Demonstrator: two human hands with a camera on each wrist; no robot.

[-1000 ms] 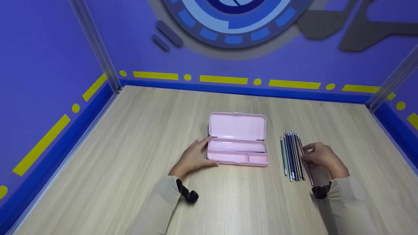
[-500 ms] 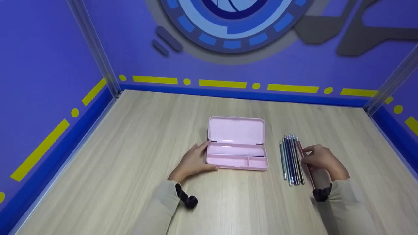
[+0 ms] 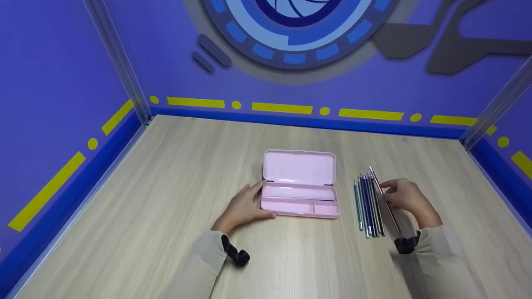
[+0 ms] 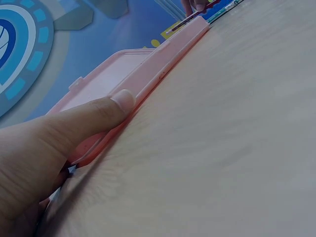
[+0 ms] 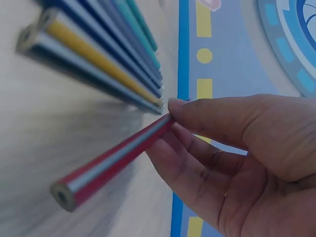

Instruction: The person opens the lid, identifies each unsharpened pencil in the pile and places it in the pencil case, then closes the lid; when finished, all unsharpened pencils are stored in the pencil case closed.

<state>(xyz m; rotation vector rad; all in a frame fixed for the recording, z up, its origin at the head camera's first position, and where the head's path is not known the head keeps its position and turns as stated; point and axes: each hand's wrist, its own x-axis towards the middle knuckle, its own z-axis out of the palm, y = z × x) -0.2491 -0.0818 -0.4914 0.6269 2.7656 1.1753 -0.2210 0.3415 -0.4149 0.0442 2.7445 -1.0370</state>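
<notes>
From my screen, the right hand [image 3: 409,198] pinches a red pencil [image 5: 116,160]; the left hand [image 3: 244,206] holds the open pink pencil case [image 3: 299,167].

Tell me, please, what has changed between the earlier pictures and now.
The right hand has lifted the red pencil from beside the other pencils, its far end swinging up and leftward. The left hand still holds the open pink case, which stayed put, as did the other pencils.

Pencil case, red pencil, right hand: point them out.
Pencil case [image 3: 297,192], head view, its long back compartment.
Red pencil [image 5: 117,157], right wrist view, middle of its shaft.
Right hand [image 3: 409,199], head view, its back.
</notes>
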